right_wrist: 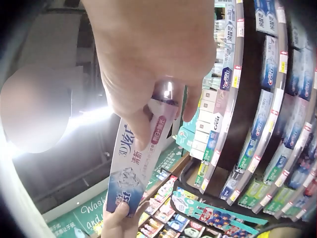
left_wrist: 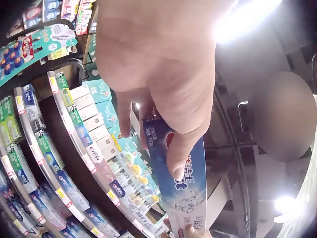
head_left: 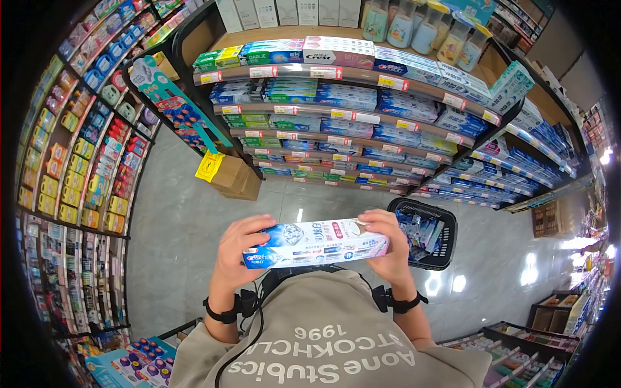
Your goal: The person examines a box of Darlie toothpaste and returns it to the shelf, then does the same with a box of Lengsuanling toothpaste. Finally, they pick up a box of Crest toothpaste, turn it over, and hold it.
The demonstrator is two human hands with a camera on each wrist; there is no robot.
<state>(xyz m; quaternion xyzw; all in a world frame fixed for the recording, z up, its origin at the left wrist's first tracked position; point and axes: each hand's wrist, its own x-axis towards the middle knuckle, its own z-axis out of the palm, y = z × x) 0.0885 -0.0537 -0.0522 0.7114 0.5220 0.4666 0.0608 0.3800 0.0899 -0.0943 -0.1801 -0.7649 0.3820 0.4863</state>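
A long blue-and-white toothpaste box (head_left: 315,242) is held level in front of the chest, printed side up. My left hand (head_left: 238,251) grips its blue end and my right hand (head_left: 387,244) grips its white end. In the left wrist view the left hand (left_wrist: 163,74) has its thumb across the box's blue face (left_wrist: 181,168), other fingers behind. In the right wrist view the right hand (right_wrist: 153,64) holds the white end of the box (right_wrist: 143,148), thumb on the printed face; the left hand (right_wrist: 119,220) shows at the far end.
Ahead stands a shelf unit (head_left: 284,110) stacked with toothpaste boxes. A black basket (head_left: 446,249) holding several packages is on the floor to the right. Cardboard boxes (head_left: 238,176) stand left of the shelf; another stocked shelf (head_left: 77,149) lines the left side.
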